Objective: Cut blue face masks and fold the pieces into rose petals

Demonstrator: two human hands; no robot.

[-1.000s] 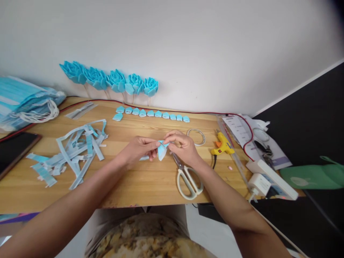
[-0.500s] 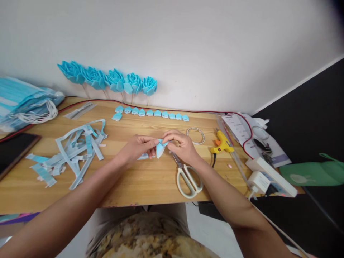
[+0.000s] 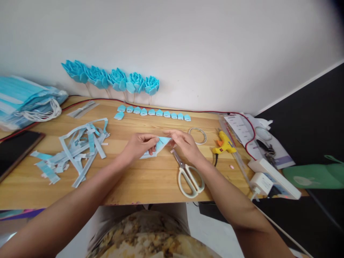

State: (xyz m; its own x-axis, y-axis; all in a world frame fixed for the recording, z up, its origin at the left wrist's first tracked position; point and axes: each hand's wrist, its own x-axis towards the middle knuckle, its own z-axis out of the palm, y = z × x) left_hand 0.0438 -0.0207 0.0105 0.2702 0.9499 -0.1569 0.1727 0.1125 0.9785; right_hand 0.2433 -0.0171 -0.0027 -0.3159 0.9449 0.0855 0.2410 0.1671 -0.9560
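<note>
Wooden worktop (image 3: 156, 186) against a white wall (image 3: 193, 53), with blue fabric flowers (image 3: 117, 79) leaning there. Pinches a folded blue fabric piece (image 3: 162, 143) between thumb and fingers of the left hand (image 3: 142, 147), in front of a row of small folded petals (image 3: 151, 112) and left of the scissors (image 3: 183, 166). Meets its right corner with the right hand (image 3: 185, 143), fingers bent; cannot tell whether gripping it.

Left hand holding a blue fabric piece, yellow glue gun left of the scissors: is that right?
Not quite: the head view shows the left hand holding a blue fabric piece, but the yellow glue gun lies right of the scissors.
</note>
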